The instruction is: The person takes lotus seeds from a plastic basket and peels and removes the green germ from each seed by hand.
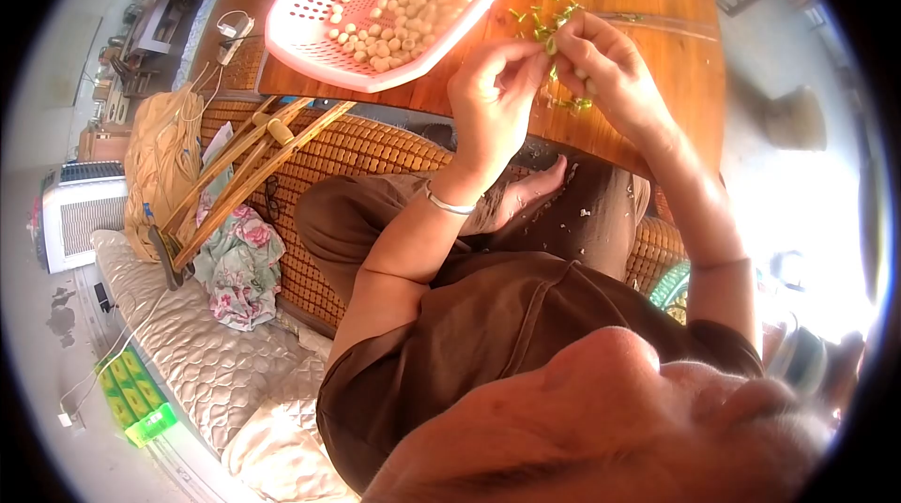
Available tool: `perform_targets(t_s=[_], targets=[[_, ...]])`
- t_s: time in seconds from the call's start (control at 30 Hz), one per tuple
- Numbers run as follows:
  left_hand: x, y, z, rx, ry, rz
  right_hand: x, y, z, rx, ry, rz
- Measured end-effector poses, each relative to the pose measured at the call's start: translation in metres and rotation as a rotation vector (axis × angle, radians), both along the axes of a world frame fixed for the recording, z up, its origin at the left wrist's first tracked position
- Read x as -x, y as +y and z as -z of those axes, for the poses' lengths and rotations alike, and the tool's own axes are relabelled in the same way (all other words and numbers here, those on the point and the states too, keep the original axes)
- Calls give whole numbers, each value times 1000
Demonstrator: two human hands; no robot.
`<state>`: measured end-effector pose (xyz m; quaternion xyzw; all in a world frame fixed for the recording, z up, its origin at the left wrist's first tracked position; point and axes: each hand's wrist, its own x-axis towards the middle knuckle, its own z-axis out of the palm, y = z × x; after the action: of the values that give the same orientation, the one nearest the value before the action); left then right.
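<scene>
- The left hand and right hand meet at upper middle of the frame, fingertips pinched on a small green piece; too small to tell its long axis;
- the pink basket of pale balls lies left of both; the left hand is nearer;
- green scraps lie beside the hands, on the table

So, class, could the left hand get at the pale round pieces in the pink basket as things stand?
Probably yes: the left hand is beside the open-topped pink basket, and nothing covers the pale round pieces, though that hand seems busy with a small green piece.
</scene>
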<state>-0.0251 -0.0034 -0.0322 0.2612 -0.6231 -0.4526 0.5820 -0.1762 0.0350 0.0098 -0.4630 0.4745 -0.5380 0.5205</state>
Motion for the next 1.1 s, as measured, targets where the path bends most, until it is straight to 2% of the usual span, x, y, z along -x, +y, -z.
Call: perform_targets(t_s=[0.37,0.5,0.6,0.67,0.77,0.87,0.97,1.1], targets=[[0,2,-3,188,-120,-128,1,1,1,-45,40,-20],[0,1,-1,175,-109,-134,-3,1,0,-40,-9,-21],[-3,0,-1,171,-227,-97,-2,1,-1,-66,-30,-26],[0,-6,7,-180,-8,50,-2,2,-4,-96,-33,-35],[-1,-8,-1,-312,67,139,-6,3,-10,-135,-60,31],[-4,-10,-7,-341,21,177,-3,0,0,-164,-148,106],[-5,-11,-9,-350,-10,210,2,-2,3,-138,-148,18],[-3,-12,-7,-348,29,212,1,-2,1,-90,-46,-19]])
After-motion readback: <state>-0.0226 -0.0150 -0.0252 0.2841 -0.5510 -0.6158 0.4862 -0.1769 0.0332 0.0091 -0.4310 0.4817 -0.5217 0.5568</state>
